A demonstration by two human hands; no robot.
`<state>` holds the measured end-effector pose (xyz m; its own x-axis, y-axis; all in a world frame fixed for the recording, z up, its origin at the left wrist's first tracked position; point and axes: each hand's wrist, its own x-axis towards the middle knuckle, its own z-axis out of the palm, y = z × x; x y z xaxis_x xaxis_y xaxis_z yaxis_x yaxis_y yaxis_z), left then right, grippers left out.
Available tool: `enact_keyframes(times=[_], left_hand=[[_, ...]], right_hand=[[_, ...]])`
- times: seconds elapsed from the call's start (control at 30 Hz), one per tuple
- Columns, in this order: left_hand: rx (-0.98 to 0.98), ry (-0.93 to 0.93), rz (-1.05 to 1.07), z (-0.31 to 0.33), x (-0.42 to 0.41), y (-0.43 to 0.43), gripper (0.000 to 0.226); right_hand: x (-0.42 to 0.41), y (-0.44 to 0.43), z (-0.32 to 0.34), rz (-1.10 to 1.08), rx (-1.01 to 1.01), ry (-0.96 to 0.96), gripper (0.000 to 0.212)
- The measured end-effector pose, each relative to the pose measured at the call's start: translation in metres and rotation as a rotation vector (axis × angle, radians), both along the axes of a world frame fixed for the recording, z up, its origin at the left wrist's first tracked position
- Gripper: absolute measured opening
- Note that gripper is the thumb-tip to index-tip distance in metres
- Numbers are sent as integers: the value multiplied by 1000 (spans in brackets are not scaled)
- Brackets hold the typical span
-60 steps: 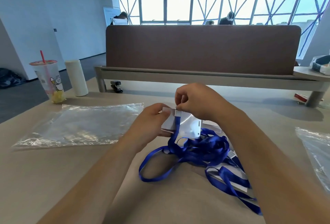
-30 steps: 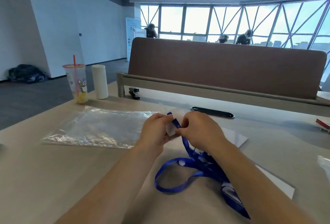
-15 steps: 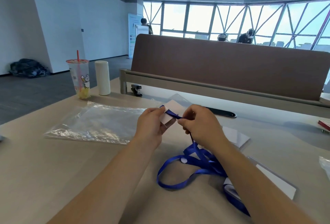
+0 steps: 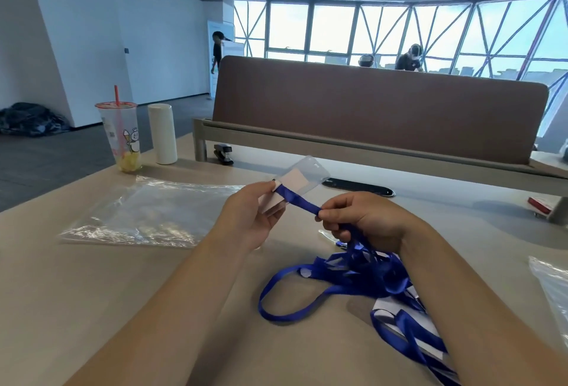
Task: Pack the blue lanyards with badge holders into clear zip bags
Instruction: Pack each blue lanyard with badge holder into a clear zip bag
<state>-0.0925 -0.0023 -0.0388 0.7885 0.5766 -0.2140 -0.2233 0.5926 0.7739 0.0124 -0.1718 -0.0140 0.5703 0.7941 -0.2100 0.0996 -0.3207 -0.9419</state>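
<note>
My left hand [image 4: 249, 216] grips a clear badge holder [image 4: 299, 178] with a white card inside, lifted above the table. A blue lanyard strap [image 4: 299, 201] runs taut from the holder to my right hand [image 4: 362, 219], which pinches it between thumb and fingers. Below my right hand the strap drops into a tangled pile of blue lanyards [image 4: 368, 281] with more badge holders [image 4: 396, 305] under them. A stack of clear zip bags [image 4: 144, 213] lies flat to the left of my hands.
A plastic drink cup with a red straw [image 4: 121, 136] and a white cylinder [image 4: 163, 133] stand at the far left. A black stapler [image 4: 223, 153] and a brown desk divider [image 4: 378, 115] close the back. Another clear bag [image 4: 553, 290] lies at the right edge.
My hands have moved apart, drawing the strap taut between them. The badge holder has risen and tilted back in my left hand. The camera has turned slightly.
</note>
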Motion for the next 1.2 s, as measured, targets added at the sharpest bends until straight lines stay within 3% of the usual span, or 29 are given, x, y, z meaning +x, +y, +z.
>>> enact_keyframes(times=[0.13,0.37,0.53,0.67,0.87,1.0,1.2], left_hand=[[125,-23,-195,0,-1,-4,13],[449,30,-443,1,-5,-11,19],[675,126,-500,-3,-4,-15,18],[834,196,-436,-5,2,-20,17],[995,235,-221,-7,7,-24,18],[945,224,-44,-10,9,-18,21],[713,158,144,-16,12,-7,21]], right_hand=[[10,-7,-4,-12,74,120,7],[24,-15,-3,-137,177,207,16],[25,-16,0,-281,183,86,12],[17,-7,5,-385,183,-121,11],[-1,6,13,-357,138,-508,12],[-11,14,13,-269,92,-587,10],[-20,32,-3,-288,43,-646,15]])
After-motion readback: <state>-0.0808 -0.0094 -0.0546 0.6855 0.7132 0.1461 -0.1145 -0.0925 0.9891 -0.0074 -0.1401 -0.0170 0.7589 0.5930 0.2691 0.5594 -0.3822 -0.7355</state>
